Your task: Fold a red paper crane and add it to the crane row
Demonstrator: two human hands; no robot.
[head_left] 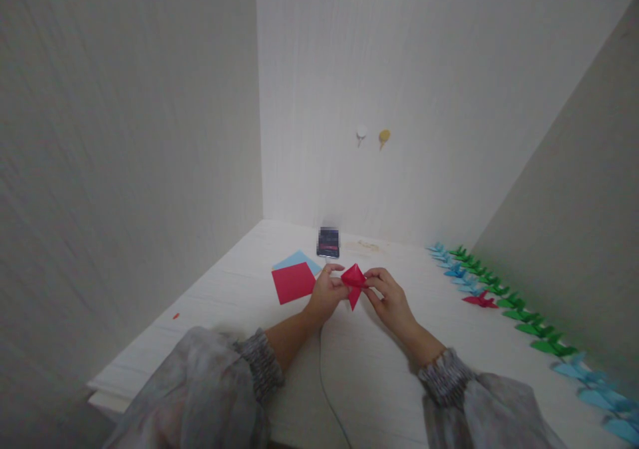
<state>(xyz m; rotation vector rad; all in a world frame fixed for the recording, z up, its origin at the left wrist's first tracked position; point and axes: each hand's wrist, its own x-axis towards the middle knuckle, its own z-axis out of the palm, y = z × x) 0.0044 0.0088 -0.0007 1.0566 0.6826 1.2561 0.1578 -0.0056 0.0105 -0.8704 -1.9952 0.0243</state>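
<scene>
Between my two hands is a red folded paper (354, 277), held just above the white tabletop, with one point hanging down. My left hand (327, 294) pinches its left side. At its right edge, the thumb and fingers of my right hand (391, 297) close on the paper. Left of my left hand lies a flat red paper sheet (293, 283), partly covering a light blue sheet (299, 260).
A phone (328, 242) leans near the back wall, its cable (322, 369) running toward me. Along the right wall stand rows of folded paper cranes (519, 309), green, blue and one red. Two hooks (384, 136) are on the wall. An orange scrap (176, 316) lies at left.
</scene>
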